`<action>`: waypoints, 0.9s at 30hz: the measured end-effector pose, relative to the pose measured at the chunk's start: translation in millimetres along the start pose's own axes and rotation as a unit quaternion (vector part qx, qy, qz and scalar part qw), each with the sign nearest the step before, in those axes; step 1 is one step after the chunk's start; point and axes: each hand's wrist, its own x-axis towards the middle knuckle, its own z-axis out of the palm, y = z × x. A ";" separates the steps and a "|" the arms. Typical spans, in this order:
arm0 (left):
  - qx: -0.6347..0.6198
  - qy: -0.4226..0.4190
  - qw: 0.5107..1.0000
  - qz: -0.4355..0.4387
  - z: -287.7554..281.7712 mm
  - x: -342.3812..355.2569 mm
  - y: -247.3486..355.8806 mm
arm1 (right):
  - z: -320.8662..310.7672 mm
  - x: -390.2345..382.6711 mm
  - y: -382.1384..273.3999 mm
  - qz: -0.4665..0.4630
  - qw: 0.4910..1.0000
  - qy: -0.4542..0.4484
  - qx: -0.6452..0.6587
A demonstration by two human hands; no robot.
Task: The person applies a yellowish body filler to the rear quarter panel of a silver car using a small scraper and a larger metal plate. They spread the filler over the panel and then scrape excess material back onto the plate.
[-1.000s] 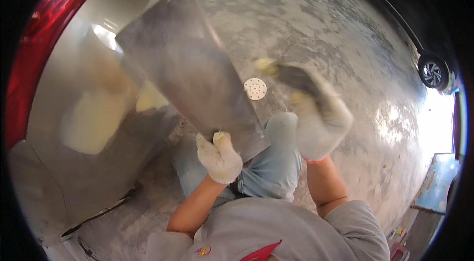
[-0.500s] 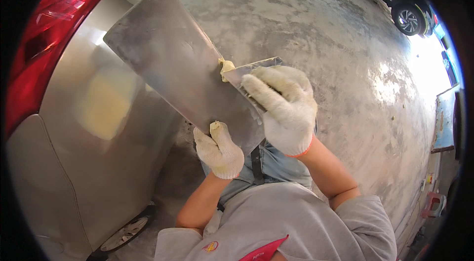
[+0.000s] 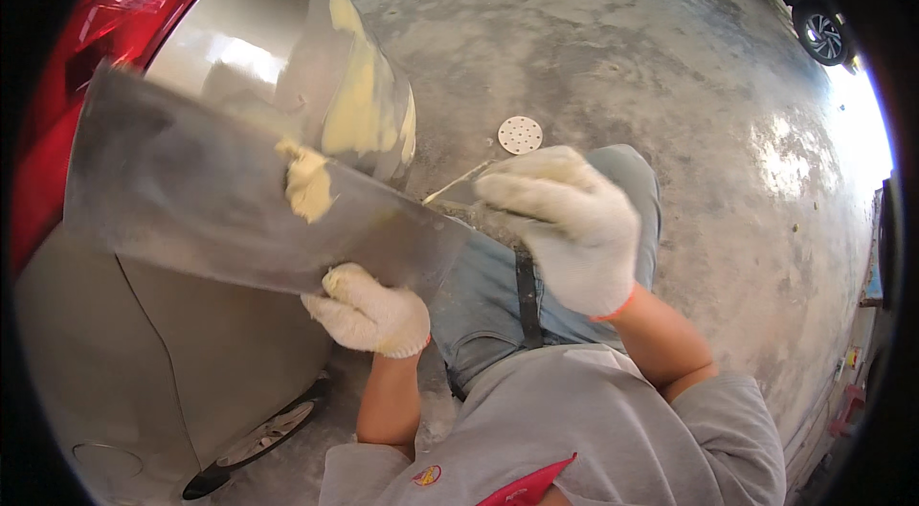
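A white knit glove covers my left hand (image 3: 375, 313), which grips the lower edge of a large flat metal plate (image 3: 182, 190), thumb on top. On the plate lies a lump of pale yellow body filler (image 3: 309, 188). My right hand (image 3: 570, 219), also gloved, pinches a thin putty spreader (image 3: 463, 188) with yellow filler along its far edge. The spreader is held just past the plate's right end. Behind the plate, yellow filler patches (image 3: 359, 109) coat the corner of a grey-beige car bumper (image 3: 297, 56), partly hidden by the plate.
The car's red tail light (image 3: 124, 13) is at upper left, its wheel (image 3: 258, 439) at lower left. A round white sanding disc (image 3: 520, 135) with holes lies on the concrete floor (image 3: 708, 171). Another vehicle's wheel (image 3: 821, 35) shows at upper right.
The plate has swung left and lies flatter across the view. The spreader has come away from it, leaving the filler lump on the plate. The view has shifted, revealing the bumper corner and disc.
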 end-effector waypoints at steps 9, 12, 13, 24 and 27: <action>-0.110 0.168 0.979 0.038 14.0 -6.6 -1.9 | 12.2 -19.8 12.5 -0.016 0.986 -0.156 -0.053; -0.032 0.176 0.980 0.088 17.2 10.4 10.6 | -0.4 -22.4 38.6 0.003 0.972 -0.203 -0.115; -0.034 0.173 0.979 0.104 19.5 14.8 15.1 | -6.5 -20.2 45.3 0.027 0.965 -0.220 -0.139; -0.149 -0.116 0.982 -0.031 131.9 -27.4 92.1 | -21.2 45.7 96.8 0.462 0.827 0.237 0.216; -0.086 -0.242 0.965 0.058 150.3 -27.8 127.0 | -45.4 93.7 111.7 0.419 0.850 0.299 0.112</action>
